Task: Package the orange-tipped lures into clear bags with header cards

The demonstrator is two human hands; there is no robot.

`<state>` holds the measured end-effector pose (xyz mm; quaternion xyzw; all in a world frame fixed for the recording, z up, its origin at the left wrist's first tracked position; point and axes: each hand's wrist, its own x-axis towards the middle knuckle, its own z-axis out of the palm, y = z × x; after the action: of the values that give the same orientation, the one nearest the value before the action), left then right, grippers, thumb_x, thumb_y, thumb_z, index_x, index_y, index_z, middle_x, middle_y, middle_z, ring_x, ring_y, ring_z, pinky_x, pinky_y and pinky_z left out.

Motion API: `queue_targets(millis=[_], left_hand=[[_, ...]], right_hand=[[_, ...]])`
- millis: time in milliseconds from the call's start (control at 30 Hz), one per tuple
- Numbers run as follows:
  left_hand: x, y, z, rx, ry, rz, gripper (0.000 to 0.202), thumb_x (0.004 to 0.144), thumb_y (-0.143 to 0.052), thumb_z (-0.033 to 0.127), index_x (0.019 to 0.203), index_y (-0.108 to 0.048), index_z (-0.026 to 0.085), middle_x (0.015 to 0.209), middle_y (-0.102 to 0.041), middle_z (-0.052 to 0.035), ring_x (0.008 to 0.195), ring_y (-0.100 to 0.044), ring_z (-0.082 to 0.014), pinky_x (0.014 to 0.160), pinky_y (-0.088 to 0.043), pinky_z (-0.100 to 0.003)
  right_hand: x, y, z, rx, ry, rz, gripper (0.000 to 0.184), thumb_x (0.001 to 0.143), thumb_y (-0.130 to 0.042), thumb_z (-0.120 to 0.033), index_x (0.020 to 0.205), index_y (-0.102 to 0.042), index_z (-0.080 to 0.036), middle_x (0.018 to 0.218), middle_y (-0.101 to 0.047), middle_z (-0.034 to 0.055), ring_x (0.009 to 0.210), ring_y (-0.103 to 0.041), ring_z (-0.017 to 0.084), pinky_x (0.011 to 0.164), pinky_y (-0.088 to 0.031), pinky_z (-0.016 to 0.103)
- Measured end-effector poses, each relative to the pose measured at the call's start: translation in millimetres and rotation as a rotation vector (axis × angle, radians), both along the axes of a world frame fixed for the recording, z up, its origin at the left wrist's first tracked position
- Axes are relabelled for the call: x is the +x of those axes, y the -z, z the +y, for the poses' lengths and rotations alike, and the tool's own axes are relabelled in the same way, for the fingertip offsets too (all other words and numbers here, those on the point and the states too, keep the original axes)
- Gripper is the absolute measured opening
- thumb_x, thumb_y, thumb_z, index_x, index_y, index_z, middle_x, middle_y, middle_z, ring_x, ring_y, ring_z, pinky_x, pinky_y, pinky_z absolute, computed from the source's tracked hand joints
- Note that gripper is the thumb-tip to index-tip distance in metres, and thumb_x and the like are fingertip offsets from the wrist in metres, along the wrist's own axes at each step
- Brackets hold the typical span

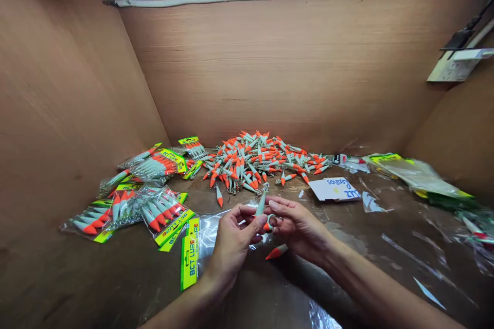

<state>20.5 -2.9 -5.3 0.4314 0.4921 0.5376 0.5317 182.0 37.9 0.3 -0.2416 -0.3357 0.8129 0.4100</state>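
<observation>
Near the front of the table, my left hand [236, 236] is closed, pinching a pale fishing lure [261, 205] that points up with its hook crown on top. Close beside it, my right hand [299, 223] has its fingers curled round a second lure, whose orange tip [267, 226] shows between the hands. Part of that lure is hidden by the fingers. Under my hands lies a loose orange-and-white lure [277, 252]. A clear plastic bag with a yellow-green header card [189, 257] lies by my left wrist, partly covered by that hand.
A large heap of orange-and-white lures [247, 162] lies against the back wall. Filled lure packs [154, 164] are stacked at the left. To the right are a handwritten white card [335, 189], flat bags with header cards [420, 175] and plastic scraps [415, 252].
</observation>
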Motion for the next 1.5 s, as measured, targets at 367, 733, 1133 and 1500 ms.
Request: queue_targets(millis=[367,733,1133,1500], left_hand=[[6.8,4.9,-5.4,-0.009,0.088,-0.024,0.035,0.074,-0.083,0.041,0.086,-0.066,0.013,0.083,-0.069,-0.0057,0.069,-0.062,-0.0143,0.059,-0.051,-0.023],[6.6,8.6,-5.8,-0.066,0.142,-0.139,0.036,0.073,-0.084,0.040,0.085,-0.065,0.012,0.080,-0.070,-0.0069,0.058,-0.058,-0.0094,0.052,-0.042,-0.019],[10.1,17.5,-5.7,-0.014,0.091,-0.091,0.035,0.069,-0.087,0.036,0.081,-0.063,0.014,0.073,-0.065,-0.0010,0.055,-0.054,-0.0083,0.052,-0.041,-0.020],[9.5,13.4,-5.7,-0.069,0.063,-0.101,0.037,0.066,-0.089,0.039,0.079,-0.066,0.014,0.071,-0.065,0.0002,0.059,-0.058,-0.0106,0.056,-0.044,-0.020]], right_hand=[[-8.1,3.8,-8.8,-0.067,0.050,0.016,0.031,0.075,-0.082,-0.034,0.097,-0.072,-0.015,0.075,-0.064,0.0003,0.058,-0.055,0.009,0.057,-0.045,0.022],[-8.5,-2.6,-10.3,-0.080,0.121,-0.018,0.034,0.067,-0.086,-0.033,0.091,-0.072,-0.014,0.066,-0.061,-0.0022,0.052,-0.049,0.008,0.053,-0.041,0.021],[-17.6,2.8,-17.1,0.011,0.280,-0.025,0.019,0.072,-0.079,-0.029,0.077,-0.073,-0.012,0.059,-0.054,-0.0034,0.052,-0.041,0.007,0.048,-0.033,0.021],[-16.7,2.1,-18.1,-0.035,0.270,0.016,0.026,0.066,-0.085,-0.028,0.084,-0.074,-0.012,0.068,-0.062,0.0008,0.058,-0.048,0.010,0.054,-0.037,0.023]])
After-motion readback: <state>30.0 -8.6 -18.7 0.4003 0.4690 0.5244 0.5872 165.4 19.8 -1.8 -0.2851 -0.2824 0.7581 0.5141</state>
